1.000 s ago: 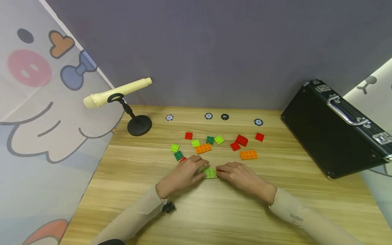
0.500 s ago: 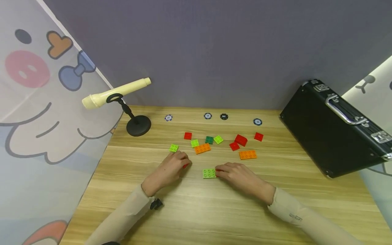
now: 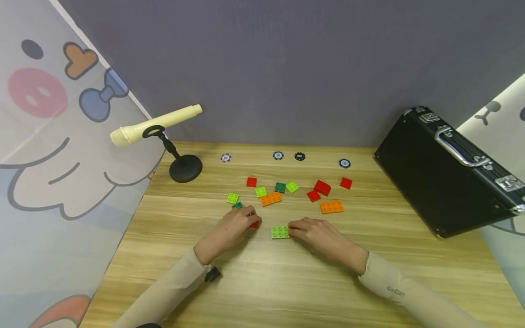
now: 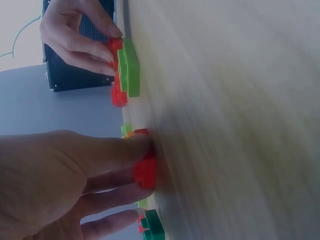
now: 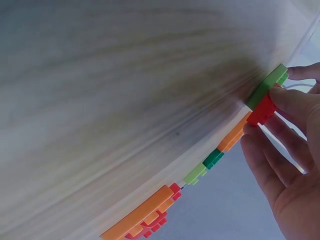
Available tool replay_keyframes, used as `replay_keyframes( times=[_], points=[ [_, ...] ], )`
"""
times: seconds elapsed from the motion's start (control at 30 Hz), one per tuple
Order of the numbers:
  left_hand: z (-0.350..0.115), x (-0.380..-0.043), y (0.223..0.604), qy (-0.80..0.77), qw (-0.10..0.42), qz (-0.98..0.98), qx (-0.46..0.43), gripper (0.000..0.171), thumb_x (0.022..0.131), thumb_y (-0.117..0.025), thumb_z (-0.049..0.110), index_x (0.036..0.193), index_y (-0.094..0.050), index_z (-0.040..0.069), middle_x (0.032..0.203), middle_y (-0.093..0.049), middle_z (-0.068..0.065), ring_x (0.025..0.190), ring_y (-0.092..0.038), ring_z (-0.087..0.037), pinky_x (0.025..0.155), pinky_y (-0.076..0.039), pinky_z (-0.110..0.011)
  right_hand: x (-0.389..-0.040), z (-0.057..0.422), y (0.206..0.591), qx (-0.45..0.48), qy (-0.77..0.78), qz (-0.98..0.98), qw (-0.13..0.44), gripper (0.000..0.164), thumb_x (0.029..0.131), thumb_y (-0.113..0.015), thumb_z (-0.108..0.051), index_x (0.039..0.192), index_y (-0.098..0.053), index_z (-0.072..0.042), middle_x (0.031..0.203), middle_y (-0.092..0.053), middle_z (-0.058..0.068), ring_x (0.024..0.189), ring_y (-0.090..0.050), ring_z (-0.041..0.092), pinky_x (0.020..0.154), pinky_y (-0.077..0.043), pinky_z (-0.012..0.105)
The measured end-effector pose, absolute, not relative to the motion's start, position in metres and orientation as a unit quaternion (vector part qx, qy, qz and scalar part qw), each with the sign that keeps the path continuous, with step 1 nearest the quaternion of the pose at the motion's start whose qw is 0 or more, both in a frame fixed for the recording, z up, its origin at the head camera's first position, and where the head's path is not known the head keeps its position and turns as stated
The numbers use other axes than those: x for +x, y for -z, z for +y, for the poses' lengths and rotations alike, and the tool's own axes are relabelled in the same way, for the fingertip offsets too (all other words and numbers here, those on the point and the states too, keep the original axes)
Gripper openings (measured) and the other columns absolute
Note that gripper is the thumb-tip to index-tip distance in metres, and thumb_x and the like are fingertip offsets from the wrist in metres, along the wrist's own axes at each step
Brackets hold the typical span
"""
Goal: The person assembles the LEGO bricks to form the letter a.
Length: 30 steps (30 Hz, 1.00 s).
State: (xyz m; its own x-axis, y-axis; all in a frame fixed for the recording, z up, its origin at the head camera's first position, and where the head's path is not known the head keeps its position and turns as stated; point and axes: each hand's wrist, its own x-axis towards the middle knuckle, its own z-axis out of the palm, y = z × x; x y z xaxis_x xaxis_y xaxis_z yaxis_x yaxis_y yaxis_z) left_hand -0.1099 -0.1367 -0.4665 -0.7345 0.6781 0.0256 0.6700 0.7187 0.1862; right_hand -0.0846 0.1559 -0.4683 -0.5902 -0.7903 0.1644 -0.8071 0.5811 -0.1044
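Note:
My left hand (image 3: 227, 231) pinches a small red brick (image 4: 145, 172) between thumb and fingers, low over the table. A dark green brick (image 3: 237, 206) peeks out just beyond its knuckles. To the right lies a lime green studded brick (image 3: 280, 233). At that brick's right end, my right hand (image 3: 321, 236) holds another red brick (image 5: 262, 111) by thumb and fingertips; the two bricks touch, but whether they are joined I cannot tell. From above, fingers cover most of both red bricks.
Beyond the hands lie two orange bricks (image 3: 331, 207) and several loose red, lime and green ones. Poker chips (image 3: 300, 156) line the table's back. A microphone (image 3: 156, 124) on a stand is at left, a black case (image 3: 443, 177) at right.
My left hand has left the lime brick's left end, reached left to the loose bricks and picked out a red one, then shifted slightly back right. My right hand has stayed in place.

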Motion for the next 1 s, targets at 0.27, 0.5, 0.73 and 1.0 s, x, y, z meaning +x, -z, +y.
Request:
replay_keyframes(
  times=[0.27, 0.5, 0.73, 1.0],
  points=[
    [-0.131, -0.108, 0.466, -0.147, 0.020, 0.910, 0.388, 0.018, 0.091, -0.071, 0.018, 0.109, -0.072, 0.018, 0.100, -0.066, 0.006, 0.087, -0.061, -0.006, 0.079, -0.054, -0.024, -0.084, 0.155, 0.469, 0.452, -0.087, -0.886, 0.054, 0.029, 0.090, -0.070, -0.016, 0.119, -0.071, -0.018, 0.125, -0.067, -0.002, 0.107, -0.067, 0.014, 0.086, -0.057, 0.031],
    [-0.117, -0.104, 0.466, -0.168, 0.014, 0.884, 0.436, 0.015, 0.092, -0.069, 0.022, 0.107, -0.073, 0.019, 0.105, -0.067, 0.007, 0.095, -0.063, -0.005, 0.084, -0.053, -0.020, -0.085, 0.155, 0.469, 0.455, -0.075, -0.885, 0.065, 0.028, 0.089, -0.071, -0.015, 0.117, -0.071, -0.018, 0.124, -0.068, -0.002, 0.106, -0.067, 0.013, 0.085, -0.057, 0.031],
    [-0.115, -0.102, 0.464, -0.178, -0.003, 0.880, 0.439, 0.014, 0.091, -0.071, 0.020, 0.104, -0.075, 0.019, 0.106, -0.068, 0.006, 0.097, -0.063, -0.005, 0.084, -0.053, -0.021, -0.085, 0.155, 0.469, 0.453, -0.077, -0.886, 0.064, 0.028, 0.089, -0.071, -0.015, 0.117, -0.071, -0.018, 0.124, -0.068, -0.003, 0.106, -0.067, 0.014, 0.085, -0.057, 0.031],
    [-0.111, -0.100, 0.463, -0.186, -0.007, 0.873, 0.451, 0.015, 0.091, -0.070, 0.022, 0.105, -0.075, 0.019, 0.107, -0.069, 0.006, 0.097, -0.063, -0.005, 0.084, -0.053, -0.020, -0.085, 0.155, 0.469, 0.453, -0.081, -0.885, 0.069, 0.026, 0.090, -0.071, -0.016, 0.116, -0.071, -0.018, 0.123, -0.068, -0.003, 0.106, -0.067, 0.013, 0.086, -0.057, 0.031]
  ],
)
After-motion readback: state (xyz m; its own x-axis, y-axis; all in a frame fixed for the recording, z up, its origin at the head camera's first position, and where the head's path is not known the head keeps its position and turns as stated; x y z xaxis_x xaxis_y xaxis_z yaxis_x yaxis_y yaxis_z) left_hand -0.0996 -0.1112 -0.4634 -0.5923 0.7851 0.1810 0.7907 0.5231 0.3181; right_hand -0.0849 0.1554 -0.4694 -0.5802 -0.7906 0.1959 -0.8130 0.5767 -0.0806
